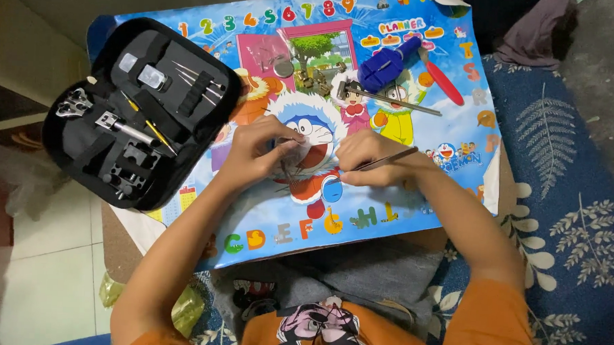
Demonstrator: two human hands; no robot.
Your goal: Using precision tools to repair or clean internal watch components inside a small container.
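Centrally, left hand (256, 154) pinching small watch part (295, 152), right hand (369, 158) gripping tweezers (387, 159), mat's near edge (332, 245) free

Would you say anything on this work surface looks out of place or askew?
Mildly, yes. The open black tool case lies at an angle, overhanging the left edge of the cartoon board. Otherwise nothing looks spilled or damaged around the left hand and right hand.

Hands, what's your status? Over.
Left hand pinching a small round piece. Right hand gripping thin metal tool, tip at the piece. Nothing blocking; tool case sits aside.
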